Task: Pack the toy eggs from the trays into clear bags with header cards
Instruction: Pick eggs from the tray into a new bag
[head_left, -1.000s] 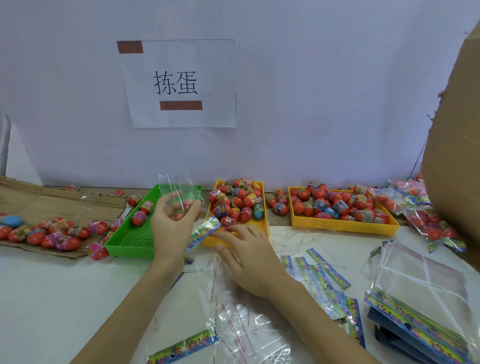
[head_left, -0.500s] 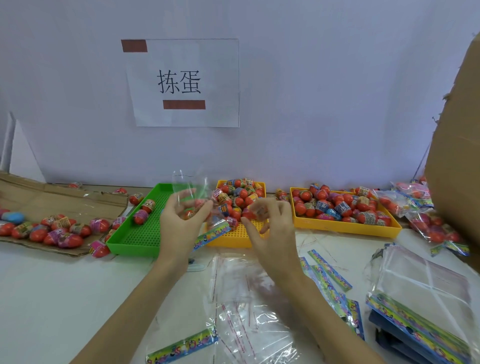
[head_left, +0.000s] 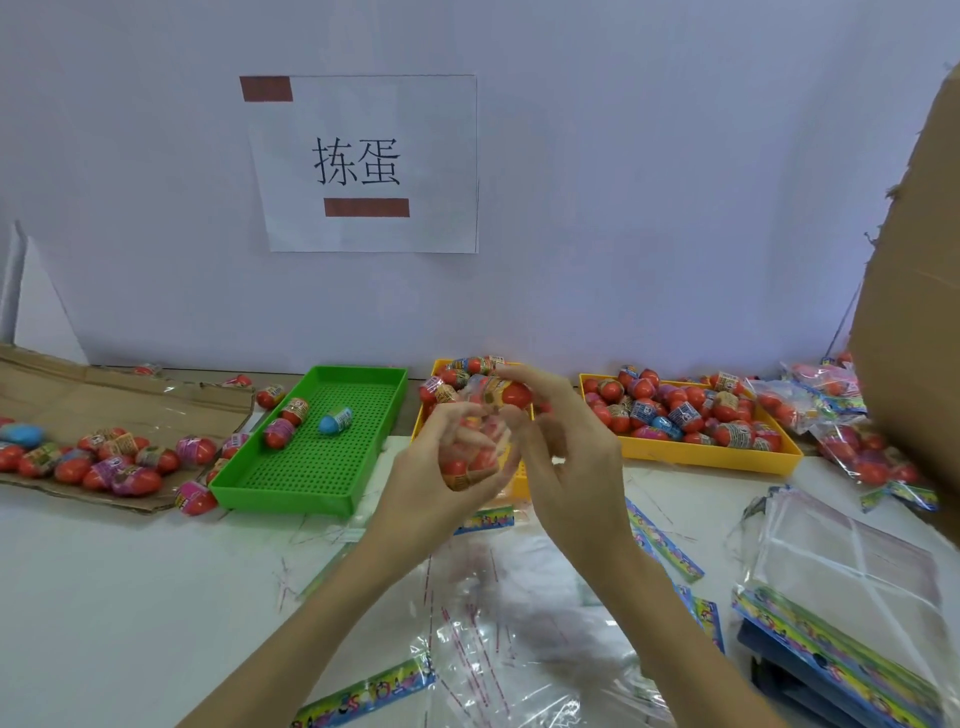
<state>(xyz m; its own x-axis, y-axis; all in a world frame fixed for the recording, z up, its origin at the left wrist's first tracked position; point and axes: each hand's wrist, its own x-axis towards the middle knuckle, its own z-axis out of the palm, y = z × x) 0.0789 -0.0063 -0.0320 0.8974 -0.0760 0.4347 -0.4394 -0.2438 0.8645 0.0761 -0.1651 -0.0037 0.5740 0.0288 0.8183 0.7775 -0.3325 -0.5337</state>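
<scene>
Above the white table, the left hand cups a crinkled clear plastic bag with red toy eggs inside, fingers curled round it. The right hand pinches a red toy egg with a printed wrapper band at the bag's mouth. Behind them lie a perforated green plastic tray holding a few eggs, and two yellow plastic trays heaped with eggs. Loose clear bags with colourful header cards lie on the table near the wrists.

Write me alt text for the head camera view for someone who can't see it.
Two hands meet over a white table: the left hand grips a clear bag holding toy eggs while the right hand puts a red egg at its mouth. Behind sit a green tray and two yellow trays of eggs.
</scene>
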